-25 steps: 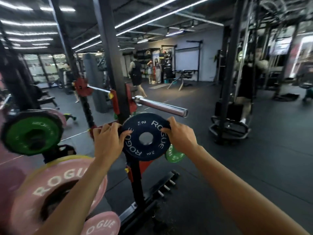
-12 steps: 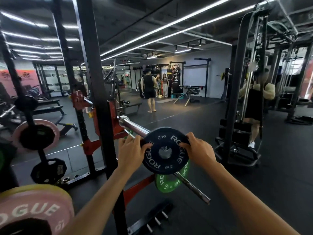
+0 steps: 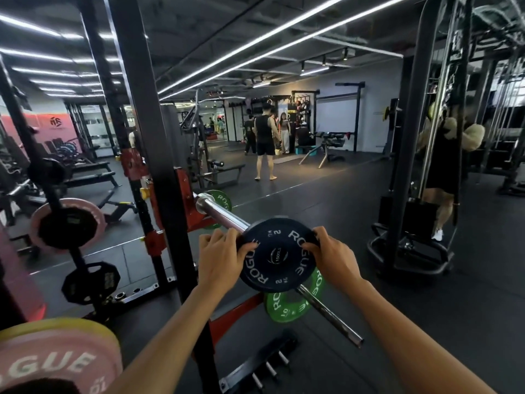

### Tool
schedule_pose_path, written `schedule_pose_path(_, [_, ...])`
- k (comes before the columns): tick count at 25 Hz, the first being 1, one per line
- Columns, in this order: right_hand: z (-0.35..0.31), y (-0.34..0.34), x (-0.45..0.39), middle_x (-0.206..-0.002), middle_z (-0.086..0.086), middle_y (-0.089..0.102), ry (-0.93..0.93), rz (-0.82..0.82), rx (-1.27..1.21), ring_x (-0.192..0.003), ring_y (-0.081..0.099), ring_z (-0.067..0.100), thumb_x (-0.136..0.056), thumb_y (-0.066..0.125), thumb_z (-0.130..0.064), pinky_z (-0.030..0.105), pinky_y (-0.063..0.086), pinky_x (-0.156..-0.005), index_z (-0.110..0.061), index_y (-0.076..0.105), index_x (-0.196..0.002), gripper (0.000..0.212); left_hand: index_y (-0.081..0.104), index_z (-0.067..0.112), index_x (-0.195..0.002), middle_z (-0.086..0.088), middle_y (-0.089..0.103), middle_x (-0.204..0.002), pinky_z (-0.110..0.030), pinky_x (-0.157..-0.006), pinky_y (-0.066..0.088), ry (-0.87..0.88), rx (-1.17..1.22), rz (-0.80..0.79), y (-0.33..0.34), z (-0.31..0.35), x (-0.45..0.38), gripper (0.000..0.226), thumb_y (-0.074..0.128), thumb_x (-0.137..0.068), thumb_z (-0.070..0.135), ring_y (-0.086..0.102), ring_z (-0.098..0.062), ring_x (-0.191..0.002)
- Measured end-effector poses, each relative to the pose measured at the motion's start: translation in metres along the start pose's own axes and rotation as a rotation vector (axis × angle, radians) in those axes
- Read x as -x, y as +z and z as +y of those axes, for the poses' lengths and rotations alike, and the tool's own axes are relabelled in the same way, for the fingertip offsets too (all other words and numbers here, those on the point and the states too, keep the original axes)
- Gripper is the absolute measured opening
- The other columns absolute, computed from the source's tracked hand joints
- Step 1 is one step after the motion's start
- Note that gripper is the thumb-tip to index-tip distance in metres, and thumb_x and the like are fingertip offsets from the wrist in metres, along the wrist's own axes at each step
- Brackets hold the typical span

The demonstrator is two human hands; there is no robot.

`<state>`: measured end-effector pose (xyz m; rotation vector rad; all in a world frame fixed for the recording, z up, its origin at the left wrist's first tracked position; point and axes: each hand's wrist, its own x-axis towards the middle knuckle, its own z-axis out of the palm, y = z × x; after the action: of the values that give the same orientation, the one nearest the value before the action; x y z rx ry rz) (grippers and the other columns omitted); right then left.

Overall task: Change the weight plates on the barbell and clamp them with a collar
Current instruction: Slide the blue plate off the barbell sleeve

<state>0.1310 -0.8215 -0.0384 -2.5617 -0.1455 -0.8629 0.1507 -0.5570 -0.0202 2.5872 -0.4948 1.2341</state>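
Both hands on black 2 kg plate [image 3: 279, 255], threaded on barbell sleeve [image 3: 224, 214] at sleeve's outer end. L hand [image 3: 220, 258] grips rim at plate's 9 o'clock, thumb over the face. R hand [image 3: 331, 255] grips rim at 3 o'clock, fingers curled round the edge. Plate sits between the two palms, face toward cam. Green plate [image 3: 287, 307] at 6 o'clock below, behind black plate. Rack upright [image 3: 150, 166] at 9 o'clock. Pink plate [image 3: 56, 362] at 7 o'clock of the view.
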Motion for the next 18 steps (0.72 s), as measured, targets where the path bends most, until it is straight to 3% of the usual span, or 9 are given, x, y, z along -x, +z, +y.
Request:
schedule_pose_path(7, [0.020, 0.013, -0.022, -0.086, -0.011, 0.064, -0.090, -0.058, -0.109, -0.062, 0.051, 0.011, -0.096, 0.042, -0.052, 0.023, 0.031, -0.049, -0.031, 0.039, -0.108, 0.025, 0.060, 0.016, -0.091, 0.005, 0.065, -0.075, -0.040, -0.082, 0.041, -0.022, -0.051, 0.070, 0.005, 0.007, 0.006, 0.049, 0.046, -0.093, 0.062, 0.058, -0.018, -0.073])
schedule_pose_path(11, [0.033, 0.023, -0.038, -0.081, -0.011, 0.061, -0.172, -0.073, -0.188, -0.071, 0.063, 0.024, -0.094, 0.044, -0.055, 0.031, 0.036, -0.055, -0.031, 0.041, -0.109, 0.028, 0.061, 0.014, -0.089, 0.004, 0.063, -0.073, -0.037, -0.081, 0.039, -0.044, -0.114, 0.135, 0.010, 0.012, 0.013, 0.053, 0.042, -0.094, 0.063, 0.058, -0.018, -0.069])
schedule_pose_path(18, [0.036, 0.041, -0.073, -0.101, 0.000, 0.068, -0.379, -0.099, -0.308, -0.083, 0.066, 0.028, -0.094, 0.042, -0.055, 0.034, 0.042, -0.061, -0.022, 0.045, -0.116, 0.039, 0.059, 0.013, -0.088, 0.004, 0.061, -0.072, -0.037, -0.083, 0.036, -0.158, -0.260, 0.189, 0.005, 0.033, 0.028, 0.051, 0.047, -0.092, 0.063, 0.058, -0.019, -0.068])
